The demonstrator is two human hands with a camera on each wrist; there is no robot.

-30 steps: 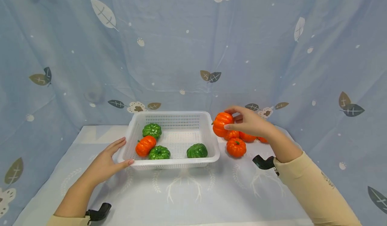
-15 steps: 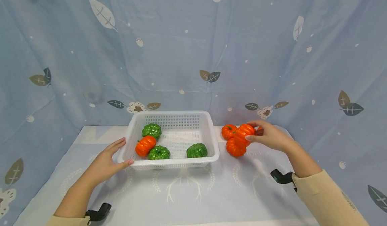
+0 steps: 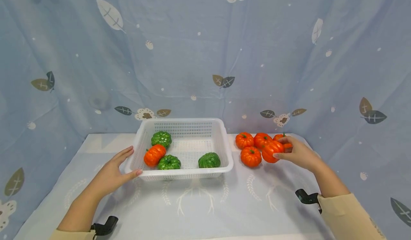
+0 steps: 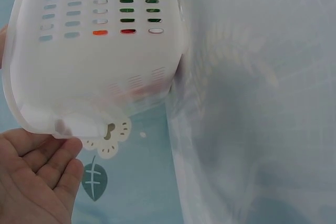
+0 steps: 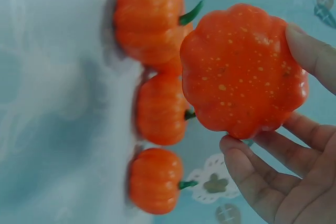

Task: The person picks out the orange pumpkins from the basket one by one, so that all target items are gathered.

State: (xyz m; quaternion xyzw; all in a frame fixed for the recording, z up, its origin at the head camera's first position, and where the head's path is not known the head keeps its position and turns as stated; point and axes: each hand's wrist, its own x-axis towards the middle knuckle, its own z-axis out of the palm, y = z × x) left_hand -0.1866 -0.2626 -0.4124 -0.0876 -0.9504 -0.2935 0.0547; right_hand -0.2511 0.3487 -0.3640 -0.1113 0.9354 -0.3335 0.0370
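Observation:
My right hand (image 3: 297, 153) holds an orange pumpkin (image 3: 272, 151) between thumb and fingers. In the right wrist view the held pumpkin (image 5: 244, 72) turns its speckled underside to the camera. Beside it in the head view sit an orange pumpkin (image 3: 250, 157) in front and others behind, one of them a pumpkin (image 3: 244, 140) at the back left. At the left, my left hand (image 3: 109, 172) rests with extended fingers against the corner of a white plastic basket (image 3: 186, 173). Three green pumpkins, one of them a pumpkin (image 3: 209, 160) at the right, and one orange pumpkin (image 3: 155, 155) lie inside.
A pale cloth covers the table (image 3: 192, 215). Behind it hangs a blue curtain (image 3: 179, 54) printed with leaves. Each wrist wears a black camera mount, such as the right mount (image 3: 306, 197).
My right hand, with the orange pumpkin in its fingers, has moved from beside the basket's right edge rightward and down to the orange group. The left hand and basket have stayed in place.

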